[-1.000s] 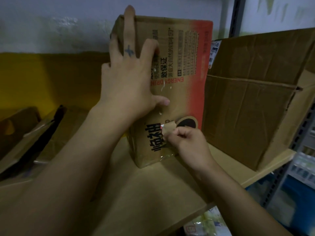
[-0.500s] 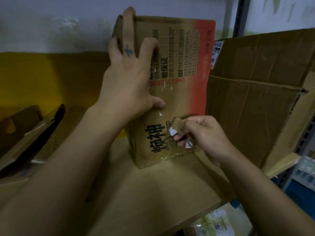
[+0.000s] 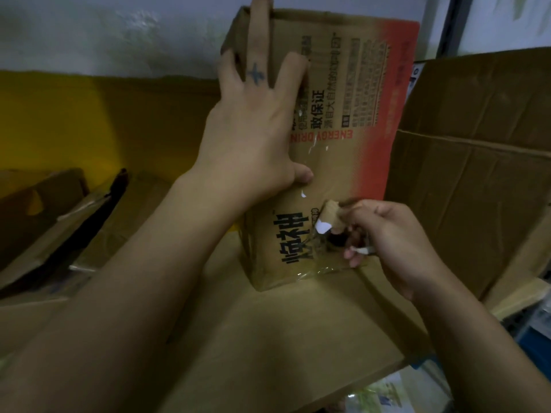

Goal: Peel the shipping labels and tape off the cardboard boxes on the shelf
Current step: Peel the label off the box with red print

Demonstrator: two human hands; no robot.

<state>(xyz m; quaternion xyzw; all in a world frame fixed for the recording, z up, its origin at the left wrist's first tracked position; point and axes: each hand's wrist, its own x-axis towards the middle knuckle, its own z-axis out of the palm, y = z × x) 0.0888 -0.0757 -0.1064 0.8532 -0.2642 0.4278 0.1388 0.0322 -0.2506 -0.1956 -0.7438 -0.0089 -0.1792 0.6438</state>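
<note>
Dim warm light, soft motion blur, wide-angle bending at edges, small tape glare

Right hand (image 3: 395,242) has drawn toward 3 o'clock. Brown label flap (image 3: 330,214) now curls further off the printed box (image 3: 343,171).

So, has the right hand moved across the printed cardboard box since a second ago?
Yes. The right hand has shifted rightward along the brown-and-red printed cardboard box, away from its black characters, pinching the peeled tape flap.
</note>
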